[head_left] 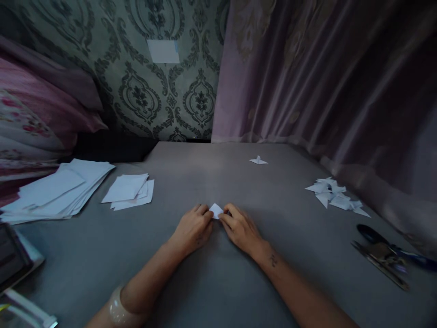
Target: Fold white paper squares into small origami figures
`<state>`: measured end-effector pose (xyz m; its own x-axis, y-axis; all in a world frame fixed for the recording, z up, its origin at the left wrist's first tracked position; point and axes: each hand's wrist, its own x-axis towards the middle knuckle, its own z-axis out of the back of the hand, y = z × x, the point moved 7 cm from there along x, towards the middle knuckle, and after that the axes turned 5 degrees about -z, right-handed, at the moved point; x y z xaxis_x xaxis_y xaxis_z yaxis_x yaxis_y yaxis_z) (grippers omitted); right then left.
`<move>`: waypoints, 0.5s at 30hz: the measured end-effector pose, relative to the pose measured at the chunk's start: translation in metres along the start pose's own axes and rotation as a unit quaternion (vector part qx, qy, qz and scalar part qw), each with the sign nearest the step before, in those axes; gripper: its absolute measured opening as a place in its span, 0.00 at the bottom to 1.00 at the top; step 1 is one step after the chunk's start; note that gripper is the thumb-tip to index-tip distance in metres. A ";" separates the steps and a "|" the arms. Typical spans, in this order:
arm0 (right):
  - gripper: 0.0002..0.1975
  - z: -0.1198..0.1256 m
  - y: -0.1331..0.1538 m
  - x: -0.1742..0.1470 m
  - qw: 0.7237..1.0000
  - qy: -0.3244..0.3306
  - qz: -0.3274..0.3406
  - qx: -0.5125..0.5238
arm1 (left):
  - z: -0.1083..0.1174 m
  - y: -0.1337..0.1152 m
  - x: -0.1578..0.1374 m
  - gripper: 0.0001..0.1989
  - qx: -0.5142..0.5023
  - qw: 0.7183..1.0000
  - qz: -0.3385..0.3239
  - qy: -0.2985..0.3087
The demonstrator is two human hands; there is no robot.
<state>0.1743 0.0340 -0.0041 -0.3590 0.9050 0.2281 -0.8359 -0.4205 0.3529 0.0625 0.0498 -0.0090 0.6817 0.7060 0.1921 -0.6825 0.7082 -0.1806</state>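
Observation:
A small folded piece of white paper (215, 209) is held between my two hands at the middle of the grey table, its pointed tip facing away from me. My left hand (195, 226) pinches its left side with the fingers closed. On the right side, the fingertips of my right hand (241, 228) are closed on the same paper. My fingers cover its lower and side edges, so the full shape of the fold is hidden.
Left of my hands lie a small stack of white squares (128, 191) and a larger paper stack (51, 193). One folded paper figure (258, 160) sits farther back. A pile of folded figures (334, 193) and scissors (382, 269) lie on the right of the table (211, 173).

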 end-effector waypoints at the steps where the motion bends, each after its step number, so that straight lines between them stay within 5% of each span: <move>1: 0.14 0.000 0.003 -0.002 1.000 0.001 0.007 -0.001 | 0.000 0.000 -0.001 0.09 -0.010 1.000 0.006 0.004; 15: 0.09 -0.012 -0.031 0.015 0.975 -0.030 -0.156 0.158 | -0.012 0.042 -0.002 0.11 -0.204 0.962 0.149 -0.106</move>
<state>0.1896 0.0613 -0.0229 -0.0752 0.9904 0.1157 -0.7274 -0.1339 0.6730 0.0354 0.0786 -0.0288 0.3733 0.8913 0.2574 -0.6502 0.4493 -0.6127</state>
